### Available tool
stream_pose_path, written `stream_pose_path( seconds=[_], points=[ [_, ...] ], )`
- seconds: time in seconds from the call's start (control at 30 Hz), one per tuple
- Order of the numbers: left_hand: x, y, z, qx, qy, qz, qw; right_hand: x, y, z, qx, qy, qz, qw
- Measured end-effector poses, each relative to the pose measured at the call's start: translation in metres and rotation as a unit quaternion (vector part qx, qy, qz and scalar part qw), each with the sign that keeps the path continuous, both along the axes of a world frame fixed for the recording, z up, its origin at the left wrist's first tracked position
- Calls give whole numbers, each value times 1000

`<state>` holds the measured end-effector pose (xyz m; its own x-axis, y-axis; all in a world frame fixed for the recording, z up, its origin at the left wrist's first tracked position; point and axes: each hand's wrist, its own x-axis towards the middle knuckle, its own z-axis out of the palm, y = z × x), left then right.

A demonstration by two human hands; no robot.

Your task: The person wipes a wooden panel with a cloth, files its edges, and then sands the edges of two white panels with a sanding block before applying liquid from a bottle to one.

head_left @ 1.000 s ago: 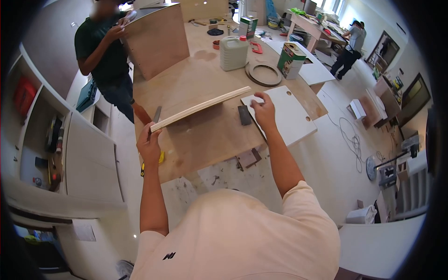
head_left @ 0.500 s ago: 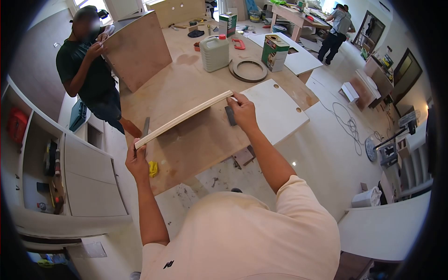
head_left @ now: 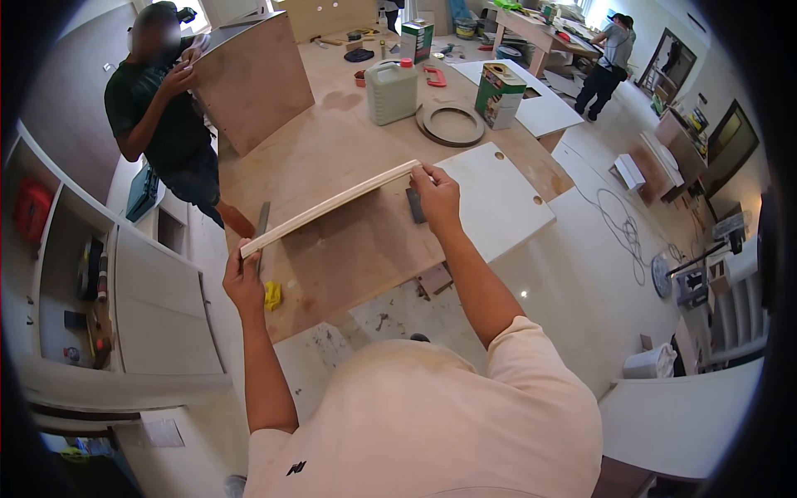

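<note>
A pale wooden board (head_left: 332, 207), seen almost edge-on, is held up over the brown worktable (head_left: 340, 286) and slants up to the right. At its near left end, my left hand (head_left: 243, 280) is closed, thumb and fingers gripping the edge. My right hand (head_left: 436, 196) grips the far right end in the same way. Beneath the board a shadow falls on the tabletop. A small dark block (head_left: 414, 206) lies beside my right wrist. Close to my left hand are a yellow crumpled piece (head_left: 272, 295) and a narrow dark strip (head_left: 263, 219).
A white panel with two holes (head_left: 494, 195) lies at the table's right. Beyond stand a jerrycan (head_left: 392, 95), a metal can (head_left: 499, 98) and rolled edging (head_left: 449, 126). At left, a person (head_left: 162, 108) stands by an upright box (head_left: 257, 87). Cable (head_left: 618, 232) lies on the floor.
The view has shifted slightly, so the table items sit a little farther right. Both hands keep their hold on the board, which has barely moved.
</note>
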<state>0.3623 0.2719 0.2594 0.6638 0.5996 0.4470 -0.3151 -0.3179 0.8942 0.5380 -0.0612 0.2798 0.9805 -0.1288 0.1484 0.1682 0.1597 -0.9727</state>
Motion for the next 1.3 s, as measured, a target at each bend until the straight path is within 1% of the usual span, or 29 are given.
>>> stream_pose_path(
  seconds=[0.07, 0.2, 0.27, 0.37, 0.43, 0.53, 0.57, 0.63, 0.73, 0.77, 0.87, 0.9, 1.03, 1.13, 1.17, 1.3],
  points=[
    [0, 1, 0, -8, -1, -6, 1000, 0, 4, 2, 15, 10, -10, 1000],
    [-1, -3, 6, -12, 8, -3, 1000, -6, 11, 3, -19, -16, -30, 999],
    [1, -3, 4, -26, -3, -9, 1000, -4, 15, -5, -35, -33, -38, 998],
    [2, -1, 1, -35, -6, -12, 999, -8, 19, -3, -41, -48, -55, 996],
    [1, -1, 0, -40, -12, -17, 999, -6, 17, -4, -46, -48, -52, 996],
    [4, 2, -5, 23, -35, -3, 999, -1, 15, -11, -20, -44, -25, 999],
    [5, 2, -8, 0, -38, -8, 999, 1, 14, -14, -7, -41, -15, 999],
    [7, 3, -13, -48, -45, -23, 998, -2, 13, -8, -28, -33, -9, 999],
    [4, 2, -9, -57, -43, -39, 997, -2, 11, -8, -63, -38, -14, 997],
    [4, -2, -5, -28, -55, -23, 998, 0, 11, -10, -74, -44, -17, 996],
    [5, -3, -3, -10, -54, -9, 998, -6, 17, 1, -62, -36, -26, 997],
    [5, -3, -3, -11, -61, -10, 998, -7, 19, 3, -76, -40, -29, 996],
    [8, -3, -5, -9, -69, -8, 998, -14, 22, 13, -35, -26, -1, 999],
    [9, -3, -6, -11, -68, -3, 998, -11, 22, 14, -61, -14, -6, 998],
    [10, -3, -6, -11, -69, -2, 998, -10, 23, 13, -45, -19, -8, 999],
    [12, -2, -8, -8, -70, 4, 997, -6, 22, 10, -49, -23, -1, 999]
  ],
)
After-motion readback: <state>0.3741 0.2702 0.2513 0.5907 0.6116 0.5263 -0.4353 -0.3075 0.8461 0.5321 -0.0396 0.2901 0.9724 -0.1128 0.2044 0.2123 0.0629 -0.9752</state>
